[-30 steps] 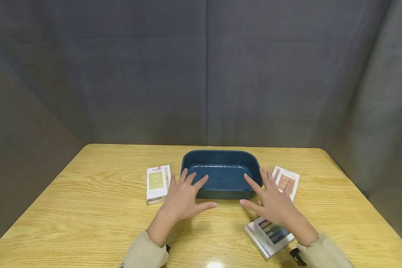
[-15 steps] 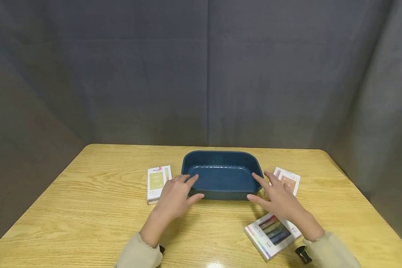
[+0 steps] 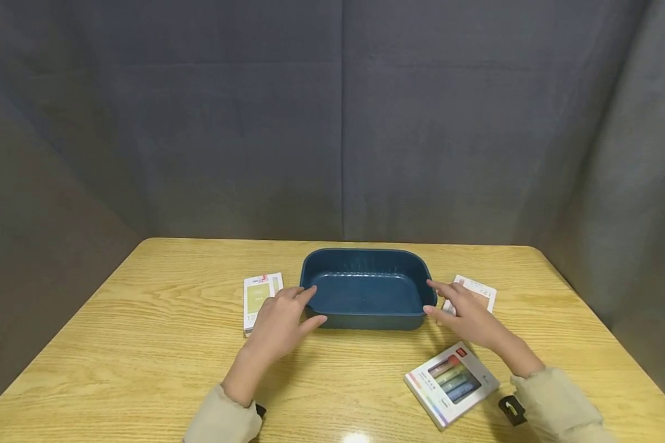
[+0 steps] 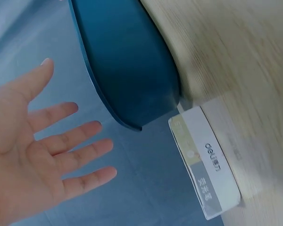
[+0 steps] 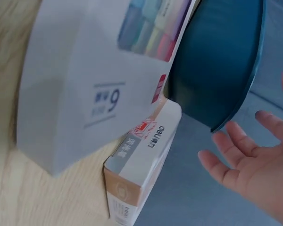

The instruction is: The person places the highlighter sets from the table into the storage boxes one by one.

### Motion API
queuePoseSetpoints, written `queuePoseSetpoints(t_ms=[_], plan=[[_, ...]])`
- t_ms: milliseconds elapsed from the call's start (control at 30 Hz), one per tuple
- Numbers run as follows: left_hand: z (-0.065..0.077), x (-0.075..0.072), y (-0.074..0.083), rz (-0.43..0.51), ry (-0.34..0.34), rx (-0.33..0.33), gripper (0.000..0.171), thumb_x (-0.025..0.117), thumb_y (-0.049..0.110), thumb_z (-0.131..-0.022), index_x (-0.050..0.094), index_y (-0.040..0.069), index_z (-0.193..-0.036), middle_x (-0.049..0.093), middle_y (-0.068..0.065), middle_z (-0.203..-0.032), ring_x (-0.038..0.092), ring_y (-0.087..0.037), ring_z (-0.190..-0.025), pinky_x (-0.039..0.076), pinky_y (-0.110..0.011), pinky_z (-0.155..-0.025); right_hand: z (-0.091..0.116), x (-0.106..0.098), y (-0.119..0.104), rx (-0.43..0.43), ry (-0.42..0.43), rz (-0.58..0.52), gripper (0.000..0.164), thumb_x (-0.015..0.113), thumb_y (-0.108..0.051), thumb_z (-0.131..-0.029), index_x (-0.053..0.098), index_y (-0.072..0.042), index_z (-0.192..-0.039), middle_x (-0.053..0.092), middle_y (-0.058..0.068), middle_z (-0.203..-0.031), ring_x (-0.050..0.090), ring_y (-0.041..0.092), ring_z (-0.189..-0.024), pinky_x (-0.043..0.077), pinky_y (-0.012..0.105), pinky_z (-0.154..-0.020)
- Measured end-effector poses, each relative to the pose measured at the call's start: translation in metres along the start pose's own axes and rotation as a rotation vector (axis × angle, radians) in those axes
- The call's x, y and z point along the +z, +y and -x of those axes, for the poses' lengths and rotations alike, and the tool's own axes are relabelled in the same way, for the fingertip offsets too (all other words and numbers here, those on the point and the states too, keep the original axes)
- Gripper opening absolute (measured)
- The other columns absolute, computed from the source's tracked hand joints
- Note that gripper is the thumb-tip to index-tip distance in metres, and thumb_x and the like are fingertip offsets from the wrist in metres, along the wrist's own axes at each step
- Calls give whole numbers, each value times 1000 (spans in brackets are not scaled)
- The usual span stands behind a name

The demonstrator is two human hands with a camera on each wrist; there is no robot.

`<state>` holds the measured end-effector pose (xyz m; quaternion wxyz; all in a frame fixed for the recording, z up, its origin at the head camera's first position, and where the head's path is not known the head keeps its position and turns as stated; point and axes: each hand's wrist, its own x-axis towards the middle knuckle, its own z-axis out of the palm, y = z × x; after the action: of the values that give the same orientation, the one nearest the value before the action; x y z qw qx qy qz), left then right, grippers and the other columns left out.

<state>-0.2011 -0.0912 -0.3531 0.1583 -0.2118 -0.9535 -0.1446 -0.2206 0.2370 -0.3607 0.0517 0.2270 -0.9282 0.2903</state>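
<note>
A dark blue plastic basin [image 3: 366, 321] with nothing in it stands mid-table. My left hand [image 3: 277, 323] is at its left end, fingers spread and relaxed, holding nothing. Beside that hand lies a white highlighter box [image 3: 257, 294] with a green label, partly covered by it in the head view. At the basin's right end is my right hand [image 3: 470, 319], also with loose fingers and nothing in them, its fingertips close to the rim. Behind it lies a white box [image 3: 479, 288] with an orange label. Nearer me rests a white windowed box [image 3: 451, 384] showing several coloured pens.
The light wooden table [image 3: 144, 357] has rounded far corners. A grey curtain [image 3: 244, 135] hangs behind it and along both sides. A dark strap [image 3: 512, 409] shows at the right sleeve.
My hands have moved apart from over the basin's front to its two ends. The windowed box has come out from under my right hand in view; basin and boxes have stayed put.
</note>
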Motion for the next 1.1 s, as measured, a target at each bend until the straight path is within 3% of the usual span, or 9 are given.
queuePoseSetpoints(t_ms=[167, 300, 467, 667, 833, 1100], plan=[[1, 0, -7, 10, -19, -13, 60, 65, 43, -78, 55, 4, -122, 56, -16, -114, 51, -30, -105, 44, -45, -79, -6, 0, 12, -20, 2, -60, 54, 56, -25, -89, 40, 8, -129, 50, 17, -103, 50, 27, -89, 44, 33, -66], [2, 0, -13, 13, -51, -23, 63, 66, 45, -76, 55, 3, -122, 55, -17, -114, 52, -31, -104, 44, -45, -78, -11, -1, 19, -40, -11, -92, 54, 59, -17, -87, 38, 11, -128, 49, 6, -83, 45, 16, -71, 39, 26, -57], [4, 0, -18, 25, -56, -44, 63, 67, 44, -75, 56, 1, -120, 56, -18, -114, 52, -32, -103, 45, -46, -77, -19, -4, 26, 1, -29, -137, 56, 57, -17, -88, 33, 10, -131, 56, 6, -83, 50, 16, -71, 42, 28, -59], [5, 1, -27, 42, -61, -80, 61, 70, 40, -75, 56, 1, -119, 56, -18, -113, 52, -33, -102, 44, -48, -78, -31, -4, 36, 83, -80, -358, 57, 53, -15, -91, 26, 11, -134, 56, 16, -83, 52, 28, -68, 45, 31, -54], [5, -1, -33, 42, -61, -100, 60, 70, 39, -75, 56, 1, -119, 56, -18, -112, 53, -35, -100, 44, -50, -77, -39, 0, 49, 138, -107, -529, 57, 50, -16, -92, 23, 7, -137, 51, 15, -73, 47, 21, -57, 45, 30, -52], [4, -4, -43, 78, -51, -151, 60, 69, 38, -76, 54, 0, -121, 47, -26, -122, 44, -42, -110, 40, -53, -82, -44, 2, 58, 171, -155, -683, 55, 47, -14, -94, 22, 4, -139, 46, 11, -73, 45, 16, -61, 40, 25, -54]])
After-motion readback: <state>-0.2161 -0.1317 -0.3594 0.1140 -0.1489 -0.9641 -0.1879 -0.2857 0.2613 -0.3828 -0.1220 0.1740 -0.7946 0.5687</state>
